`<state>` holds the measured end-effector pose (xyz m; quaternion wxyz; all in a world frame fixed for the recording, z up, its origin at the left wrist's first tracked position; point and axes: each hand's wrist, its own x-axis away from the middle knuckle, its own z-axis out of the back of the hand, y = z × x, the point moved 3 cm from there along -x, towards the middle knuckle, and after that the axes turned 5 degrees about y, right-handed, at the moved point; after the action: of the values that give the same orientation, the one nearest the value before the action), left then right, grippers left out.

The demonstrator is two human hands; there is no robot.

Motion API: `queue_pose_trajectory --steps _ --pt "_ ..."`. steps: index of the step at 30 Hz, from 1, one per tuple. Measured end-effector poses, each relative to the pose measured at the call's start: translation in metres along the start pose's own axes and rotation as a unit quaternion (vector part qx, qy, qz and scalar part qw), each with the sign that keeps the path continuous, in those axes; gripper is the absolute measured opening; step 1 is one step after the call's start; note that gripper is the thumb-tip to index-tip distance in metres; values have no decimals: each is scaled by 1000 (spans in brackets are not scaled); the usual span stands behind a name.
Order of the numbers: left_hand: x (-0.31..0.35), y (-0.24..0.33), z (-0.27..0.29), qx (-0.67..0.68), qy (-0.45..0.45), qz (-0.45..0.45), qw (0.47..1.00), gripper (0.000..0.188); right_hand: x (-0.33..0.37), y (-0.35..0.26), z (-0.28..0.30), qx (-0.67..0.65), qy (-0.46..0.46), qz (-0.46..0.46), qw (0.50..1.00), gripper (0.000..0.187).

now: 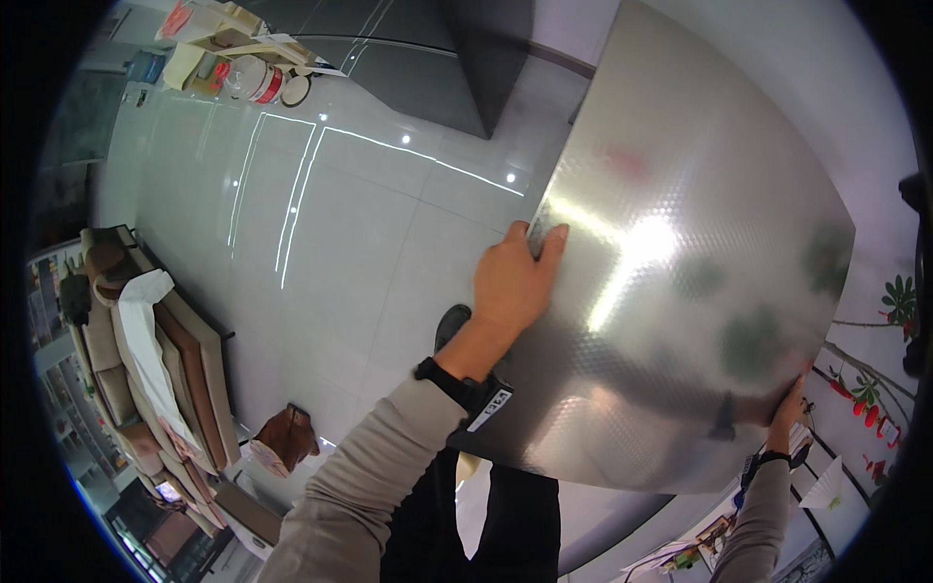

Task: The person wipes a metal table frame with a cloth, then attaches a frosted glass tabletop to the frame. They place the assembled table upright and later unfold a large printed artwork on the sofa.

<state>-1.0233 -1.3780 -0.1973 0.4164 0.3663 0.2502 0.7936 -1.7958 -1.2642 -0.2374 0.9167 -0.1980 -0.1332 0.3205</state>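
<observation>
A large, shiny metal sheet (671, 321) with a fine embossed pattern fills the right half of the view, tilted in front of my body. My left hand (512, 277) grips its left edge, the thumb lying on the front face and the fingers curled behind. At the lower right edge of the sheet, my right hand (789, 408) is wrapped round the rim; most of its fingers are hidden. Bright light and blurred dark and reddish patches reflect off the metal. Both my wrists carry dark straps.
A dark glossy cabinet (428, 58) stands at the far side, with a large clear jar (255, 80) and boxes beside it. A brown sofa (146, 360) is at left, near a brown leather bag (284, 439). A plant with red ornaments (865, 394) hangs at right. Grey tiles (369, 223) cover the floor.
</observation>
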Motion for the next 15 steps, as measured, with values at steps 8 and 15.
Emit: queue_pose_trajectory --steps 8,15 --pt "3 2 0 -20 15 -10 1000 64 -36 24 -1 165 63 23 984 70" --pt "4 1 -3 13 31 -36 999 50 -8 -27 6 216 34 57 974 64"
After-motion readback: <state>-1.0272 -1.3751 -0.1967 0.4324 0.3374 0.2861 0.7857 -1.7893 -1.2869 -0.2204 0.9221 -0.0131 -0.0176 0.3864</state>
